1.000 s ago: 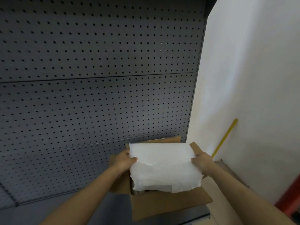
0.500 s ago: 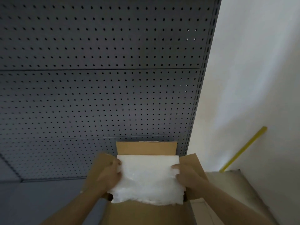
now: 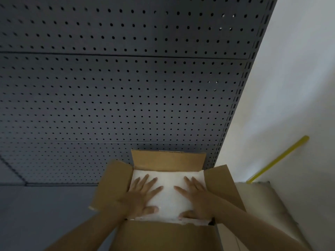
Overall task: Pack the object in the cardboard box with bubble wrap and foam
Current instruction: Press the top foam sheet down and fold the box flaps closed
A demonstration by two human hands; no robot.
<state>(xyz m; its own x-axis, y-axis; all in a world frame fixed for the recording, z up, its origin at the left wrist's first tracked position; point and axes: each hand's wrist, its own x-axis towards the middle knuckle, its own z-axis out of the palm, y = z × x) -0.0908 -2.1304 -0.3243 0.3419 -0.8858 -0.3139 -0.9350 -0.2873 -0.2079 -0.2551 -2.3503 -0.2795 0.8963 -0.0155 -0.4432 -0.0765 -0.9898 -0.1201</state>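
An open cardboard box (image 3: pixel 167 159) sits low in the middle of the head view, its four flaps spread outward. A white foam sheet (image 3: pixel 169 192) lies flat inside, filling the opening and hiding whatever is beneath it. My left hand (image 3: pixel 143 195) lies flat on the sheet's left half with fingers spread and straight. My right hand (image 3: pixel 194 196) presses the right half the same way, palm down. The packed object and any bubble wrap are out of sight.
A dark grey pegboard panel (image 3: pixel 117 87) rises right behind the box. A white wall (image 3: pixel 290 87) stands to the right, with a yellow stick (image 3: pixel 279 159) leaning on it. A pale surface (image 3: pixel 257 200) lies beside the box's right flap.
Both hands held the foam sheet by its edges above the box, lowered it in, then let go and now lie flat on top of it.
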